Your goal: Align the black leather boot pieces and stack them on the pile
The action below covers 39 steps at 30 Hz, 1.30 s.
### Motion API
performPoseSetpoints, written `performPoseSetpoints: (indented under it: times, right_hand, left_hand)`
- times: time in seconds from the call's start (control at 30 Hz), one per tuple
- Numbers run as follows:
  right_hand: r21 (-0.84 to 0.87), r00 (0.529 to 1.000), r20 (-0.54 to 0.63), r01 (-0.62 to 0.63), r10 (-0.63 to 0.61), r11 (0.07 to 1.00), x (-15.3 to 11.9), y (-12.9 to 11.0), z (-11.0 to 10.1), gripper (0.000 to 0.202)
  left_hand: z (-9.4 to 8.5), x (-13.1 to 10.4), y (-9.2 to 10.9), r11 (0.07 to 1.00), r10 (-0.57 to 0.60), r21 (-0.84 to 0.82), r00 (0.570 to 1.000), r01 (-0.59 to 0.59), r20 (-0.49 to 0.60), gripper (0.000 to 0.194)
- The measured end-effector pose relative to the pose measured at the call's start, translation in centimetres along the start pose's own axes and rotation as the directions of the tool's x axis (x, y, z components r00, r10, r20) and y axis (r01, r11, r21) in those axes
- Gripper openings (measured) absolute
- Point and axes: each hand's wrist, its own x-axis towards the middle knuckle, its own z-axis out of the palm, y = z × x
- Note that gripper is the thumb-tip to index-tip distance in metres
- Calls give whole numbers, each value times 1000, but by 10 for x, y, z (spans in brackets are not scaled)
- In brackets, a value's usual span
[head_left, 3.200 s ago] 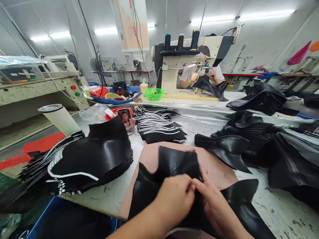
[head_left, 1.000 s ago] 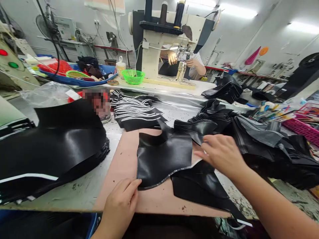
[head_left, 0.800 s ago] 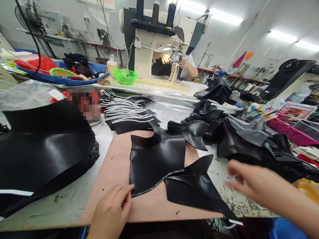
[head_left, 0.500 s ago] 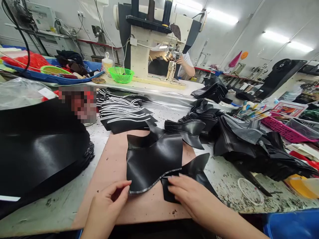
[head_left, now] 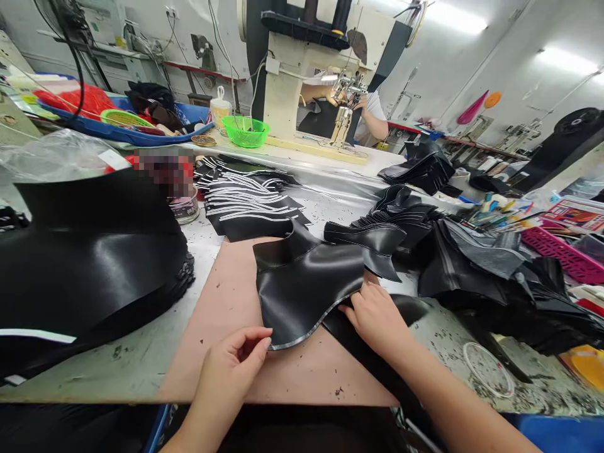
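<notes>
A glossy black leather piece (head_left: 306,286) with a pale line along its curved lower edge lies over a pinkish board (head_left: 207,314). At its lower left corner, my left hand (head_left: 240,352) pinches the edge between thumb and fingers. My right hand (head_left: 375,311) grips the right end of the same edge, fingers bent around it. Beneath my right hand and forearm, another black piece (head_left: 352,340) lies partly hidden. Beyond the held piece are black pieces with white strips (head_left: 250,204).
A large black leather stack (head_left: 94,264) stands at left. More black pieces (head_left: 476,270) are piled at right, near a white ring (head_left: 488,370). Behind stand a green basket (head_left: 245,131) and a sewing machine (head_left: 283,94), with a person's arm (head_left: 375,119) beyond.
My right hand has moved up and taken hold of the leather's right edge. The view has shifted, and the piece under my right hand now lies lower and more covered.
</notes>
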Motion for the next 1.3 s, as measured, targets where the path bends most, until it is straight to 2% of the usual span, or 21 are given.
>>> performPoseSetpoints:
  times: [0.1, 0.17, 0.27, 0.33, 0.37, 0.4, 0.47, 0.53, 0.6, 0.63, 0.67, 0.73, 0.83, 0.9, 1.0, 1.1, 1.2, 1.3]
  right_hand:
    - [95, 995, 90, 32, -41, 995, -3, 11, -21, 12]
    - [259, 965, 206, 104, -160, 960, -13, 16, -43, 18]
    - [507, 850, 353, 177, -391, 844, -27, 6, -71, 19]
    - [571, 787, 382, 210, -483, 794, -26, -15, -78, 14]
    - [571, 773, 380, 235, -507, 786, -24, -28, -78, 12]
    - [551, 769, 374, 265, -518, 791, -20, -41, -75, 9]
    - [484, 773, 363, 321, -520, 814, -13, -65, -63, 9]
    - [442, 781, 349, 350, -518, 826, -9, -81, -51, 10]
    - [435, 795, 339, 340, -502, 833, -9, -89, -41, 9]
    - [430, 807, 334, 329, -487, 841, -10, -91, -37, 9]
    - [421, 820, 328, 318, -469, 850, -11, -93, -34, 9]
    - [402, 839, 317, 304, -442, 864, -13, -95, -30, 10]
    - [382, 852, 297, 309, -432, 871, -12, -98, -26, 12]
    - [376, 852, 295, 312, -432, 872, -11, -99, -24, 13]
    - [383, 846, 313, 303, -431, 873, -9, -99, -24, 14]
    - [390, 842, 334, 287, -424, 875, -7, -99, -25, 14]
    - [390, 839, 336, 288, -427, 874, -6, -99, -25, 13]
    - [387, 841, 324, 300, -433, 872, -5, -100, -23, 14]
  left_hand:
    - [-1, -3, 5, 1000, 6, -6, 1000, -6, 20, 29]
    - [-2, -7, 6, 1000, 9, 1, 999, -9, 36, 26]
    - [-4, -14, 4, 999, 16, 49, 995, -20, 97, 17]
    - [-5, -17, 1, 963, 118, 214, 972, -162, 202, 15]
    - [-6, -19, 0, 901, 201, 326, 942, -286, 270, 18]
    - [-8, -19, -1, 794, 289, 437, 895, -422, 339, 21]
    - [-13, -18, -4, 514, 447, 572, 769, -639, 457, 26]
    - [-20, -16, -9, 289, 557, 584, 629, -759, 542, 26]
    - [-30, -14, -14, 185, 598, 536, 527, -824, 604, 32]
    - [-34, -13, -16, 174, 593, 509, 503, -843, 629, 40]
    - [-39, -12, -17, 181, 573, 493, 499, -851, 651, 48]
    - [-45, -10, -17, 234, 511, 469, 518, -852, 686, 57]
    - [-51, -8, -12, 329, 429, 430, 539, -841, 725, 59]
    - [-55, -7, -8, 344, 399, 415, 531, -842, 748, 56]
    - [-59, -10, -4, 323, 357, 424, 524, -846, 773, 55]
    - [-61, -15, -5, 292, 332, 467, 547, -834, 769, 55]
    - [-61, -17, -8, 258, 374, 497, 560, -829, 740, 52]
    - [-60, -16, -8, 218, 411, 498, 541, -840, 733, 51]
